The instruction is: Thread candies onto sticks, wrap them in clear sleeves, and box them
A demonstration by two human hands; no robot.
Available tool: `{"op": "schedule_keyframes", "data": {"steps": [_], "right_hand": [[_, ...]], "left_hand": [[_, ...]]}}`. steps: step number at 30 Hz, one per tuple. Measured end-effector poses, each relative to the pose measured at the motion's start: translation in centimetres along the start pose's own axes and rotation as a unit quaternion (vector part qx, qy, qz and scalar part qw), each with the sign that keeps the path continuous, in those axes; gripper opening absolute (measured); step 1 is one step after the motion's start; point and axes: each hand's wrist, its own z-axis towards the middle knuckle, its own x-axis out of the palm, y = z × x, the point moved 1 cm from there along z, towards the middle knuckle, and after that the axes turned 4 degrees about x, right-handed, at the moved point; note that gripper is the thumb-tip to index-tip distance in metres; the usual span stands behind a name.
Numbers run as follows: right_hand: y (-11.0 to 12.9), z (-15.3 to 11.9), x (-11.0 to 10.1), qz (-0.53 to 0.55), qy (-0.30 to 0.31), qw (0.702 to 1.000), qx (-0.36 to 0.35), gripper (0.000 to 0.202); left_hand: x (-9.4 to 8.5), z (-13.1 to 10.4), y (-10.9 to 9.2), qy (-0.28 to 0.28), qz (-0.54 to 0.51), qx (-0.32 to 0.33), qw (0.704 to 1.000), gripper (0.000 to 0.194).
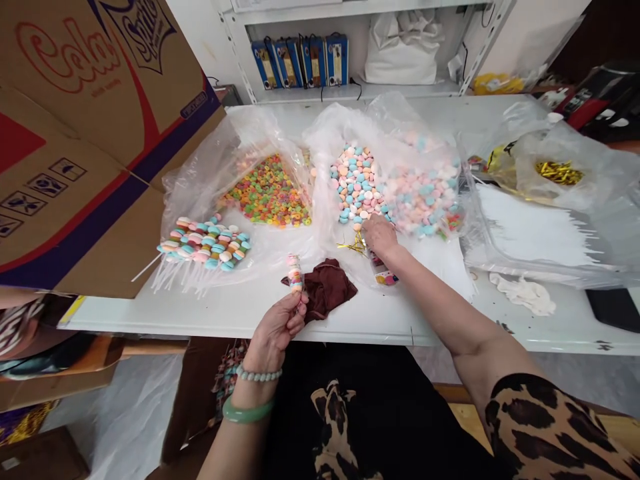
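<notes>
The left hand (281,321) pinches the lower end of a candy skewer (295,272), roughly upright over the desk (210,312) beside a brown cloth (331,285). The right hand (380,235) is at the gold twist ties (354,246); I cannot tell whether it pinches any. A loosened left pinch could tip the skewer, dropping its candies.

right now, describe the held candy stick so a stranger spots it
On the white table, find the dark brown cloth near the front edge. By its left end, the left hand holds the candy stick upright, whereas the other candy sticks lie piled further left.
</notes>
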Motion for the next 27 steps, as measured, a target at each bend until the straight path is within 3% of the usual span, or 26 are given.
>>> {"op": "schedule_keyframes", "data": {"steps": [4,8,13,16,19,21,24,27], "right_hand": [[-0.4,1.1,1.3,-0.028,-0.010,0.999,0.013,0.031],[-0.7,0.8,0.9,-0.051,-0.037,0.998,-0.017,0.030],[-1.8,0.3,-0.4,-0.054,-0.103,0.993,-0.037,0.030],[-1.5,-0.5,-1.6,0.045,-0.128,0.991,0.005,0.029],[1.6,-3.4,-2.5,0.262,-0.144,0.954,-0.008,0.025],[5.2,-6.4,-2.5,0.396,-0.081,0.911,-0.078,0.021],[10.6,-10.5,-1.3,0.438,-0.025,0.884,-0.163,0.016],[13.0,-11.8,0.5,0.419,-0.017,0.896,-0.146,0.016]], "left_hand": [[-1.6,0.3,0.0,-0.062,0.000,-0.008,0.998,0.014],[-2.5,0.1,-0.1,-0.109,-0.008,0.014,0.994,0.014],[-1.9,-0.5,-0.3,-0.151,0.007,0.083,0.985,0.019],[-1.0,-1.0,-0.9,-0.153,-0.001,0.102,0.983,0.020],[0.4,-1.2,-1.3,-0.130,-0.016,0.109,0.985,0.021],[1.4,-1.1,-1.2,-0.110,-0.016,0.102,0.989,0.022],[2.5,-0.9,-0.6,-0.062,-0.012,0.098,0.993,0.023],[2.6,-0.9,-0.1,-0.017,-0.007,0.091,0.996,0.030]]}}
